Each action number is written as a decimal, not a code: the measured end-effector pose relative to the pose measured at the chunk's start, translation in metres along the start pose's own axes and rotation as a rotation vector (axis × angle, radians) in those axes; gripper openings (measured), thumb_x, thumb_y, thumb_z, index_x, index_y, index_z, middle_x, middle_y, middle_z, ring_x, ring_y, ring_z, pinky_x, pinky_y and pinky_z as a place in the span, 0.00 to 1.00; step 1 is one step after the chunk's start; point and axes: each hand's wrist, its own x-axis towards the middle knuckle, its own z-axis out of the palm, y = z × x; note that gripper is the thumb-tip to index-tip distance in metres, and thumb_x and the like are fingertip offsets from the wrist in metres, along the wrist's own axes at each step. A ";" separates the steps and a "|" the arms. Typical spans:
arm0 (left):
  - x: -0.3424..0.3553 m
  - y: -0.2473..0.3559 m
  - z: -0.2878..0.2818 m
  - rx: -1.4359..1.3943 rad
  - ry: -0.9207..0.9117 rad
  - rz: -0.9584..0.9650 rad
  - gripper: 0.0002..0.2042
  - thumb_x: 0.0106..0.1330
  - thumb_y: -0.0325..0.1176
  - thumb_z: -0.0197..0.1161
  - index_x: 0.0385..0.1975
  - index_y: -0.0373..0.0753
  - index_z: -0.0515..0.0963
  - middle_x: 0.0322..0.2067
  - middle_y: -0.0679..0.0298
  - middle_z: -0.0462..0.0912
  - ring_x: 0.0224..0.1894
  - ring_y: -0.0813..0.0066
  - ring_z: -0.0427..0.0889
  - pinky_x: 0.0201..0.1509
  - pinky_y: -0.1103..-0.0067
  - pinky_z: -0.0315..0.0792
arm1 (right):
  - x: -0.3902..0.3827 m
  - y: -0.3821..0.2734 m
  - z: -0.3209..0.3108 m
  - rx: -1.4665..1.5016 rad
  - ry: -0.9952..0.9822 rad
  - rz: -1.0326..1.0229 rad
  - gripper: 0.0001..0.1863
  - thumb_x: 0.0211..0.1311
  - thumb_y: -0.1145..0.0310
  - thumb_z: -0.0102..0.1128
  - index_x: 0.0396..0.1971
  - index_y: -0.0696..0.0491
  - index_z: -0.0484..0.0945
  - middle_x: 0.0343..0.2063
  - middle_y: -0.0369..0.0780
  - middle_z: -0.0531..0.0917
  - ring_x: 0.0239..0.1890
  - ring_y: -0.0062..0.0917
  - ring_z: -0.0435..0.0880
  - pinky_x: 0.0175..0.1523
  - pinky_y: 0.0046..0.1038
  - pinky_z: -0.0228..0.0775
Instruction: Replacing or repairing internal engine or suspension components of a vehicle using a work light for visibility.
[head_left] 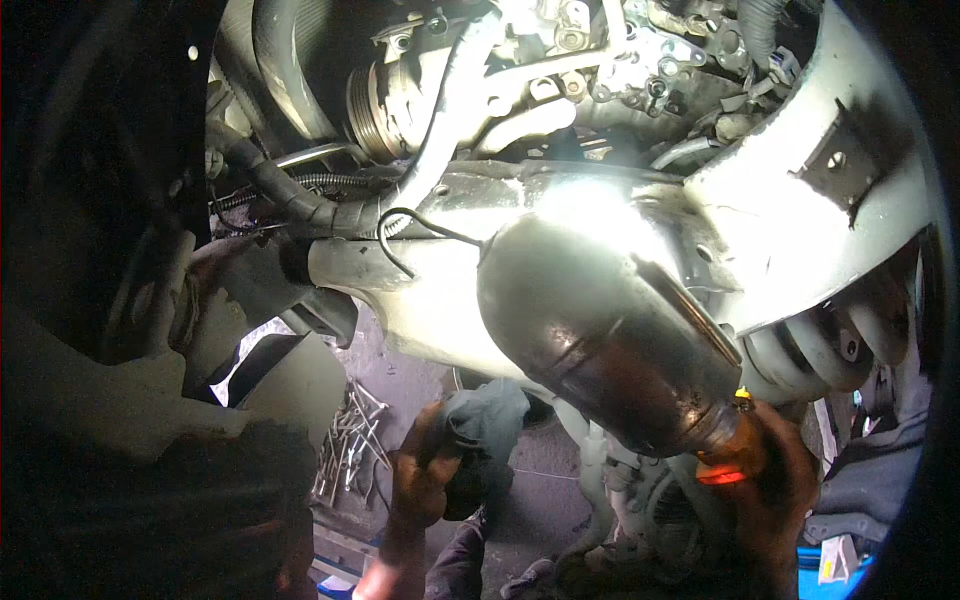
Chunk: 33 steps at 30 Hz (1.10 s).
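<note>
Under a car. Left hand [420, 480] closed around a dark rag [480, 425], held below the converter [600, 340]. Right hand [765, 480] clamped on an orange-handled tool [730, 455], tip at the converter's lower neck. Converter seems mounted yet; work looks early. Loose bolts [350, 440] lie on the floor.

Down in the lower right corner, one small white box-like package [838, 558] sits tilted on a blue surface [815, 580], its markings too small to make out. No labels, signs or screens show anywhere else.
</note>
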 end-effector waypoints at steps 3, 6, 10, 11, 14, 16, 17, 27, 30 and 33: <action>0.009 0.011 0.007 0.304 0.159 0.342 0.25 0.64 0.35 0.59 0.60 0.30 0.68 0.56 0.52 0.74 0.58 0.59 0.73 0.64 0.71 0.65 | 0.001 -0.005 0.005 0.180 0.049 0.025 0.29 0.56 0.61 0.70 0.54 0.62 0.75 0.44 0.48 0.84 0.47 0.32 0.84 0.52 0.32 0.75; 0.028 0.041 0.022 0.799 0.361 0.557 0.25 0.63 0.36 0.62 0.59 0.33 0.71 0.62 0.46 0.65 0.62 0.51 0.69 0.65 0.64 0.64 | 0.001 -0.008 0.003 0.132 0.056 -0.074 0.28 0.57 0.61 0.70 0.54 0.62 0.75 0.45 0.48 0.83 0.48 0.32 0.83 0.52 0.31 0.75; 0.071 0.092 0.050 0.892 0.319 0.948 0.24 0.59 0.30 0.62 0.57 0.35 0.73 0.63 0.46 0.62 0.62 0.50 0.69 0.65 0.61 0.65 | 0.003 -0.010 -0.003 0.104 -0.026 -0.159 0.30 0.58 0.59 0.69 0.55 0.63 0.73 0.45 0.47 0.83 0.46 0.31 0.83 0.52 0.31 0.75; 0.082 0.099 0.058 0.916 0.300 0.982 0.24 0.59 0.30 0.62 0.57 0.35 0.73 0.63 0.46 0.62 0.62 0.50 0.69 0.65 0.61 0.65 | 0.001 -0.012 -0.004 0.154 0.013 -0.115 0.31 0.58 0.57 0.68 0.56 0.62 0.73 0.45 0.48 0.83 0.46 0.34 0.84 0.52 0.32 0.76; 0.109 0.111 0.089 0.966 0.205 1.039 0.24 0.59 0.30 0.62 0.57 0.35 0.74 0.62 0.47 0.63 0.62 0.50 0.69 0.65 0.61 0.65 | -0.007 -0.015 -0.017 0.235 0.105 -0.086 0.34 0.59 0.53 0.66 0.58 0.63 0.71 0.45 0.47 0.82 0.45 0.34 0.84 0.52 0.32 0.75; 0.131 0.115 0.097 1.045 0.153 1.046 0.23 0.59 0.30 0.62 0.57 0.36 0.74 0.62 0.47 0.63 0.62 0.50 0.69 0.65 0.62 0.65 | -0.006 -0.014 -0.014 0.312 0.094 -0.146 0.38 0.61 0.47 0.63 0.58 0.66 0.70 0.46 0.48 0.81 0.47 0.35 0.83 0.54 0.33 0.73; 0.147 0.108 0.099 1.089 0.123 1.029 0.23 0.59 0.30 0.62 0.57 0.36 0.74 0.62 0.47 0.64 0.62 0.50 0.69 0.65 0.62 0.65 | -0.005 -0.010 -0.007 0.307 0.079 -0.131 0.38 0.61 0.47 0.63 0.58 0.66 0.70 0.46 0.48 0.81 0.47 0.35 0.83 0.54 0.33 0.73; 0.237 0.155 0.174 1.525 -0.074 0.948 0.23 0.59 0.31 0.63 0.56 0.36 0.75 0.61 0.48 0.66 0.62 0.51 0.70 0.65 0.62 0.65 | -0.005 -0.015 -0.019 0.178 0.044 -0.476 0.33 0.52 0.58 0.69 0.54 0.64 0.74 0.45 0.52 0.83 0.38 0.42 0.85 0.46 0.34 0.77; 0.259 0.142 0.191 1.556 -0.134 0.915 0.23 0.59 0.31 0.63 0.56 0.37 0.75 0.61 0.49 0.66 0.62 0.52 0.70 0.64 0.62 0.66 | -0.003 -0.009 -0.015 0.163 0.054 -0.402 0.32 0.54 0.57 0.68 0.54 0.64 0.75 0.44 0.52 0.84 0.40 0.42 0.86 0.46 0.34 0.77; 0.264 0.153 0.189 1.629 -0.139 0.894 0.22 0.59 0.31 0.63 0.56 0.37 0.75 0.61 0.49 0.67 0.62 0.52 0.71 0.64 0.62 0.66 | -0.004 -0.012 -0.012 0.222 0.073 -0.380 0.31 0.57 0.54 0.66 0.54 0.63 0.75 0.44 0.52 0.84 0.42 0.42 0.86 0.47 0.35 0.77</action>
